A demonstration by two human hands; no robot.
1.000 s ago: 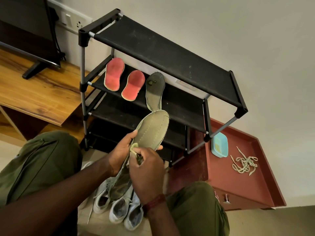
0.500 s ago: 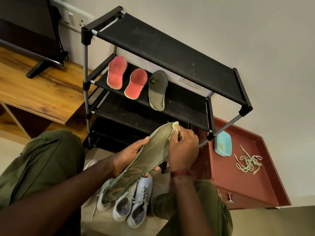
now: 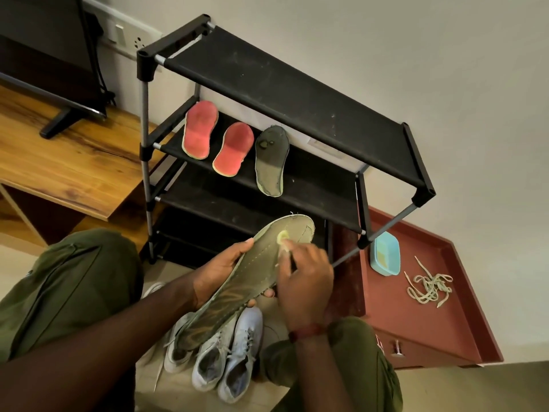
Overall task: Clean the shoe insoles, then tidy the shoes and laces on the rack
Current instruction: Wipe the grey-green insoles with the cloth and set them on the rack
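Note:
My left hand [image 3: 221, 273] grips an olive-green insole [image 3: 246, 278] from underneath, holding it tilted in front of the black shoe rack [image 3: 297, 93]. My right hand [image 3: 306, 281] pinches a small pale yellow-green cleaning pad [image 3: 283, 237] and presses it on the insole's upper end. Two red insoles [image 3: 199, 129] [image 3: 233, 149] and another olive insole [image 3: 271, 160] lie on the rack's second shelf. Several white sneakers [image 3: 225, 358] stand on the floor below my hands. A tangle of pale laces [image 3: 429, 288] lies on the red-brown cabinet top [image 3: 421, 322].
A light blue dish [image 3: 385, 254] sits on the red-brown cabinet beside the rack's right leg. A wooden table [image 3: 59, 162] with a TV [image 3: 44, 55] stands to the left. My green-trousered knees [image 3: 74, 278] flank the shoes. A wall socket [image 3: 130, 37] is behind the rack.
My right hand slid the pad from the insole's middle up to its far tip, then slightly back down. The left hand tilted the insole to the right.

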